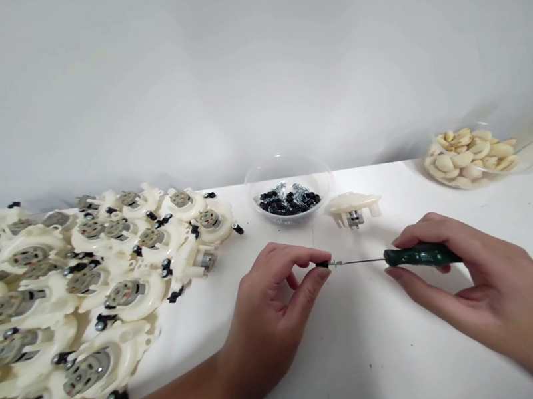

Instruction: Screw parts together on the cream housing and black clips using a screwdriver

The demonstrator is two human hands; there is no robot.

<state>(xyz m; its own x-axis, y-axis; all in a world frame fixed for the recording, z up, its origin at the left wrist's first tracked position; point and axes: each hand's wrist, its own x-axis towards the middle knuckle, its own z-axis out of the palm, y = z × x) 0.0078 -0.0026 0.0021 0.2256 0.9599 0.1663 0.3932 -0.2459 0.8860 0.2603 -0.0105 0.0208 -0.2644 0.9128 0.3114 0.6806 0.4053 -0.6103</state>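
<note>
My left hand pinches a small black part, maybe a screw, I cannot see well, exactly in line with the green screwdriver tip; my right hand grasps its handle firmly, above the white table.

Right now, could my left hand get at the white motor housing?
Probably yes. Your left hand sits just below the white motor housing with nothing between them, but it is pinching a small black part on the screwdriver tip, so it must let go first.
</note>
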